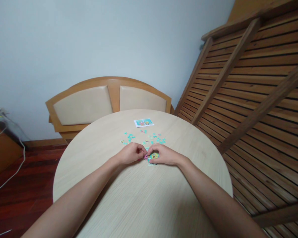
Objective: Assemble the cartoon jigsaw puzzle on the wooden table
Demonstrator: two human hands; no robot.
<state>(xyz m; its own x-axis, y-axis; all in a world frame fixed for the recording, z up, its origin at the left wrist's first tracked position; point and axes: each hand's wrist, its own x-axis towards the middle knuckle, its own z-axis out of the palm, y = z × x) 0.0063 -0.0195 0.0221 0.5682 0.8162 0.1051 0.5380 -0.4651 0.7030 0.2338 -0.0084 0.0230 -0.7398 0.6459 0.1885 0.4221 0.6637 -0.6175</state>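
Partly assembled jigsaw puzzle [154,155] lies on the worktop [139,198]. Left hand [133,153], at its nine o'clock: fingertips narrowed together at its pink edge; whether they grip a piece cannot be told. Right hand [165,154], at three o'clock: thumb and fingers parted across it, touching. Loose jigsaw pieces [131,136] scatter from ten to one o'clock; picture card [144,123] lies beyond, near twelve.

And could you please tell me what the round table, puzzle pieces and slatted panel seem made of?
Round table: wood or wood-look laminate, probably; matte, pale streaky grain.
Puzzle pieces: perhaps printed card, flat and coloured; too small to judge gloss.
Slatted panel: apparently wood, dull, varied brown slats.
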